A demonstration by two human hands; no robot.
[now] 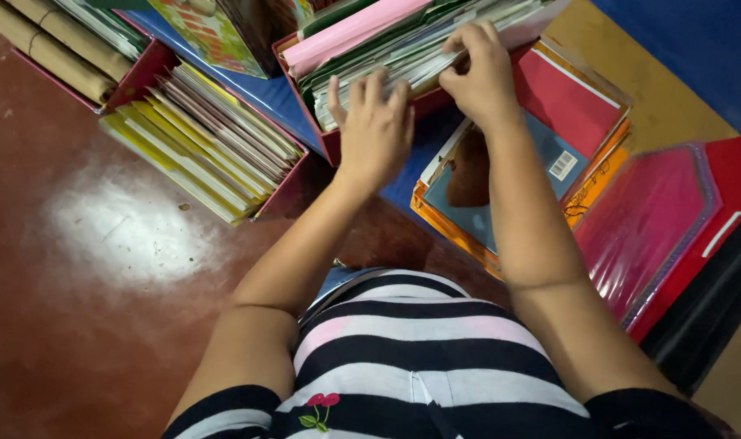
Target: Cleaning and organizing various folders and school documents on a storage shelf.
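Here, head view, only one cam. Looking straight down past a striped shirt at both bare arms reaching fwd over a dark red floor.

Left hand: fingers spread and curled, tips pressed into the tops of the upright booklets packed in a red box. Grip half wide, resting on the edges, not clamped round any single item as far as can be told.

Right hand: fingertips pinched narrow on the top edge of one or two thin sheets in the same stack, just right of the left hand. Which exact sheet is pinched: can't tell, too tightly packed.

Key relation: stack lies directly ahead of both hands, touching both. Long axis of the row runs left to right and slightly up toward the far right; each booklet stands on edge, faces across that axis. Right hand sits farther into the box, left hand nearer the box's near-left corner.

Around: second red box w/ yellow and white booklets to the left, well apart from the hands. Brown paper rolls at far left. Under the right forearm, flat stack of books in orange, blue and red covers. Pink-red plastic folder at right. Blue sheet under the boxes.
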